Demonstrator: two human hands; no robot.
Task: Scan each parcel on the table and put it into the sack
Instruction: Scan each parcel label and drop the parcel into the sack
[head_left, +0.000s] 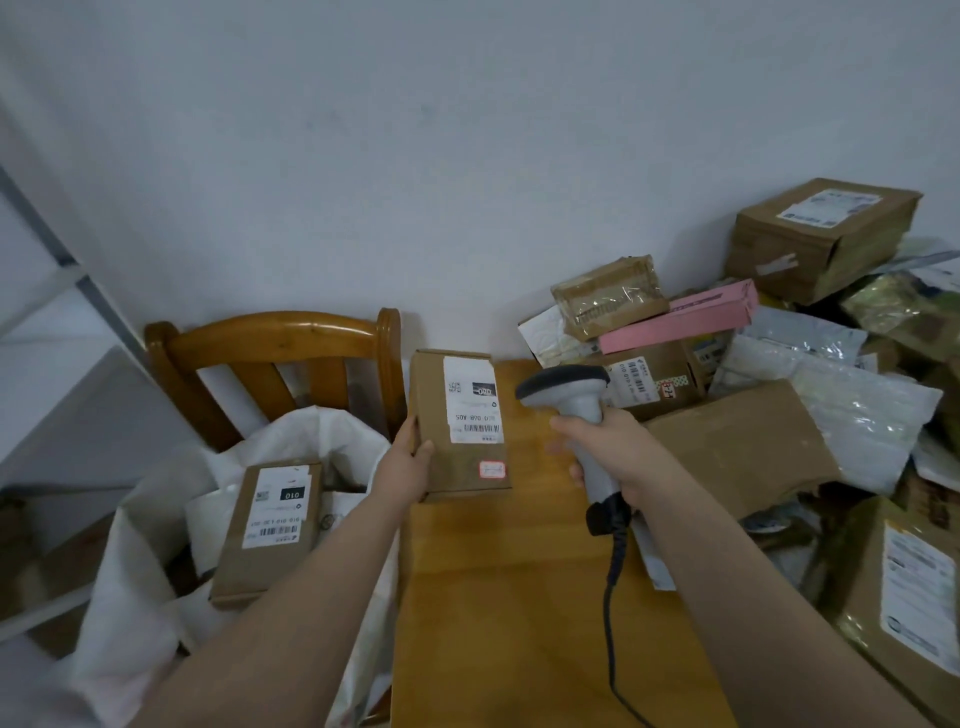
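Note:
My left hand (407, 464) grips the left edge of a brown cardboard parcel (436, 457) with a white label, holding it tilted over the left edge of the wooden table (498, 597). My right hand (605, 447) holds the handle of a grey barcode scanner (569, 392), its head turned toward the parcel's label. A white sack (140, 597) stands open to the left of the table. Inside the sack lies another labelled brown parcel (265, 535).
A wooden chair (275, 343) stands behind the sack, against the wall. Several parcels are heaped on the table's right side: a pink box (680, 317), a large brown box (821, 239), plastic mailers (841, 410) and a flat cardboard piece (743, 441). The scanner's cable (613, 597) trails over the table.

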